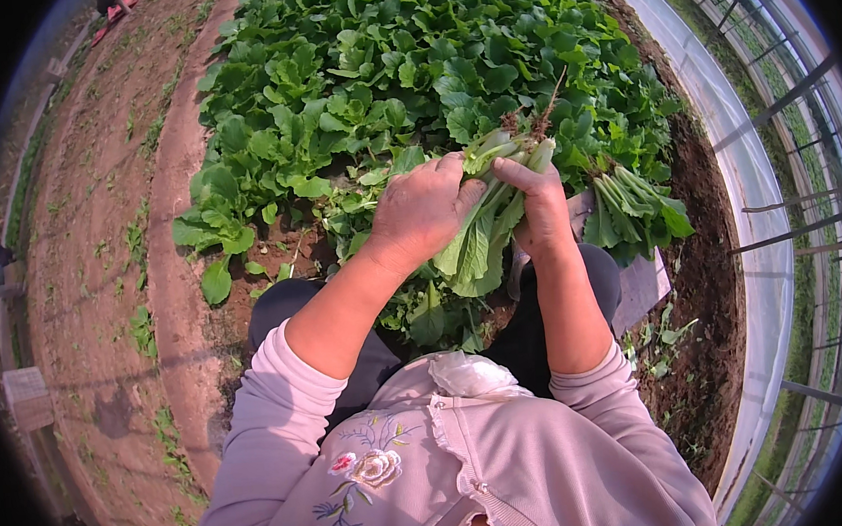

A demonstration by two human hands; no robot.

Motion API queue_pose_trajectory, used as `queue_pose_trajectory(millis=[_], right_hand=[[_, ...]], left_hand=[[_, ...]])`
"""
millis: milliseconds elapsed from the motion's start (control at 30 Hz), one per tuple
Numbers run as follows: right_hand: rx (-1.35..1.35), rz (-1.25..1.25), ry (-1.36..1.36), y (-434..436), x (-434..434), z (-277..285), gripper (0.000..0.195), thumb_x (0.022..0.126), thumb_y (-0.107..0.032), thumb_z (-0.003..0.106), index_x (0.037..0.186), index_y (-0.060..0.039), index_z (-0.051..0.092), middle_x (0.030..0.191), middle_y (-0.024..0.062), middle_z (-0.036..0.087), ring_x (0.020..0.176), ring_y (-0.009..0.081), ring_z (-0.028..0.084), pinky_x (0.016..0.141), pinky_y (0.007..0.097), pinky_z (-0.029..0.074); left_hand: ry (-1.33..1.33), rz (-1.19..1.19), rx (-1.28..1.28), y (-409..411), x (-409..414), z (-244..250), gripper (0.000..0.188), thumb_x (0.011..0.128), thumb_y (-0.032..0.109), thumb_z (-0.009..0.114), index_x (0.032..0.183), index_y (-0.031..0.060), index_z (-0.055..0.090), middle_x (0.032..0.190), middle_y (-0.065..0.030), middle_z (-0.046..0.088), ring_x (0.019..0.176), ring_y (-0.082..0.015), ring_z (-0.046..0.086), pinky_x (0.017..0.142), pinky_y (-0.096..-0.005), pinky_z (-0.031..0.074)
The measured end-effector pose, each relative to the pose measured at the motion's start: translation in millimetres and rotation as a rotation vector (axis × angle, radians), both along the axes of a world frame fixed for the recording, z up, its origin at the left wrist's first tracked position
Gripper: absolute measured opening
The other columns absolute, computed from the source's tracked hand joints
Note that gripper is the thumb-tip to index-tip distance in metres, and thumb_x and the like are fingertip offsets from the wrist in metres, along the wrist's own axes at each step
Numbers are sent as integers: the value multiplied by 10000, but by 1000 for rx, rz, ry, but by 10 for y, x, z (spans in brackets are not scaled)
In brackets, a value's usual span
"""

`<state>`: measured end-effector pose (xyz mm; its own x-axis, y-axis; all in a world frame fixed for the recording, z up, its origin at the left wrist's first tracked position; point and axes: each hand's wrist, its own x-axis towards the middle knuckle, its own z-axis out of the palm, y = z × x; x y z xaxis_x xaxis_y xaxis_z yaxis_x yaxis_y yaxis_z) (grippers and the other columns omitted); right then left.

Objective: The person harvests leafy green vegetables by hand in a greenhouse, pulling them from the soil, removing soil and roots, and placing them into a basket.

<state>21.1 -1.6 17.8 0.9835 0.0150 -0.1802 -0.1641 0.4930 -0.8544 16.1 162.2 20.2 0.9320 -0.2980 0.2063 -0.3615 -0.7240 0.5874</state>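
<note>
Between my hands is a bunch of leafy greens (488, 233), its pale stems and soil-brown roots pointing up and away, its leaves hanging down toward my lap. My left hand (424, 201) grips the bunch from the left, fingers curled around the stems and partly hidden. On the other side my right hand (539, 201) holds it too, thumb laid across the stems near the roots. A second bunch of pulled greens (631, 210) lies right of my right hand, roots toward the standing plants. Loose leaves (431, 316) lie on the ground between my knees.
A dense bed of growing greens (409, 61) spreads ahead. Under the second bunch shows a flat pale board or sheet (643, 293). Clear plastic sheeting (759, 242) and a pole framework run along the right. Bare soil with small weeds (97, 283) lies left, with a block (28, 399) at its edge.
</note>
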Motion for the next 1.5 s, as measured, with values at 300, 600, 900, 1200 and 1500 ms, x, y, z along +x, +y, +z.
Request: queue_pose_trajectory(millis=[300,600,900,1200,1500], right_hand=[[81,75,-27,-34,-6,-25,358,834,-108,698,1160,-10,589,1007,79,663,882,197,650,802,343,528],[206,246,-88,42,31,-105,475,838,-185,641,1256,17,542,1231,156,621,1090,280,619,982,396,490],[178,201,-89,25,50,-76,354,806,-67,641,1139,46,600,1070,173,682,912,258,679,838,400,559],[14,207,-19,275,70,-176,354,818,-104,687,1124,20,561,987,161,681,903,250,654,840,392,544],[-43,274,9,380,212,-454,424,849,-163,688,1209,19,556,1027,146,677,951,256,648,893,389,513]], left_hand=[[-197,144,10,-55,-34,3,294,924,332,584,1019,55,565,883,-123,661,821,-311,661,691,-457,492],[-242,13,140,-142,-127,3,296,888,325,623,1058,87,583,920,-67,654,894,-254,652,708,-410,457],[165,611,-376,1990,-471,-496,224,885,195,631,1064,66,673,871,-108,679,742,-197,623,694,-322,493],[1281,242,43,1921,-3571,-2892,331,870,289,607,1132,93,658,992,-180,698,931,-313,675,789,-384,525],[1525,143,-135,2006,-3561,-2806,303,848,277,634,1061,67,679,961,-151,705,900,-299,681,764,-380,530]])
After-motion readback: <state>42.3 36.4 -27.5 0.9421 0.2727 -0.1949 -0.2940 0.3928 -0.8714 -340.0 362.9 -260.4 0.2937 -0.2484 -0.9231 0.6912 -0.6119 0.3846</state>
